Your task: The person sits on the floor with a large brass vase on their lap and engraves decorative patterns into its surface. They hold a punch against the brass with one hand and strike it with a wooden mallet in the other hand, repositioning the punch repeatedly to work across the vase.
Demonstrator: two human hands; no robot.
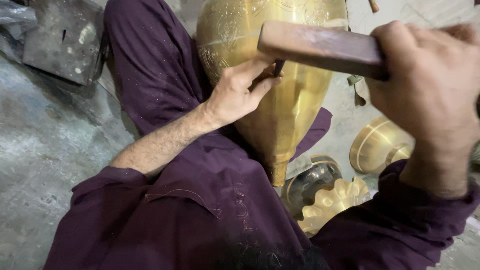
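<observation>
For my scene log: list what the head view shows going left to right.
Dark metal block → left hand holding a thin chisel → brass vessel → round brass base → right hand gripping the wooden mallet.

A dark metal block [65, 37] lies on the grey concrete floor [45, 145] at the far left. At the right sit a round brass dish [377, 145], a scalloped brass piece [332, 200] nearer, and a dark bowl [312, 180] just beside it.
</observation>
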